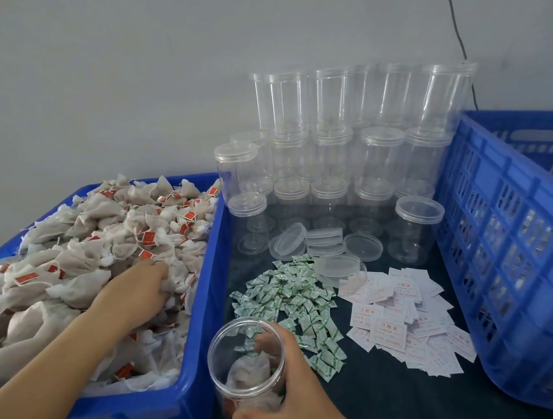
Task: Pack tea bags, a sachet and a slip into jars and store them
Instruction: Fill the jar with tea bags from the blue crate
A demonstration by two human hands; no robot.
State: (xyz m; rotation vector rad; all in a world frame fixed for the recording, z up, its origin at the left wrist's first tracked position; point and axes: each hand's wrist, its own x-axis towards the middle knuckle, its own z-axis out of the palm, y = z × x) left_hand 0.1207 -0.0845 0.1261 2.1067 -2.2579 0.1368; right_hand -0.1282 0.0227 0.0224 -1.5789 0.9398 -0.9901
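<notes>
Nearest you, your right hand (290,404) wraps round a clear round plastic jar (247,360), thumb low on the front wall, fingers curled behind; lid off, mouth tilted toward you. Inside: a few crumpled whitish mesh tea bags at the bottom. Jar sits over dark cloth, just beside the corner of the blue plastic bin (197,373) on your left.

Your left hand (140,293) is down in that bin w/ fingers curled into the heap of tea bags (99,236), grabbing a bunch. Bags are soft, puckered grey-beige pouches w/ strings & small red paper tags.

Mid-table, right of the jar: a loose scatter of small pillow-shaped sachets (289,301), white w/ green print, crinkly. Beside them, a spread of flat white paper slips (405,325) w/ faint red print, overlapping.

Behind those: several loose clear round lids (289,240), some stacked, one leaning. Then empty lidded jars (329,141), clear cylinders, stacked in rows against the grey wall.

Far right: a blue slotted plastic crate (528,249), lattice walls.
</notes>
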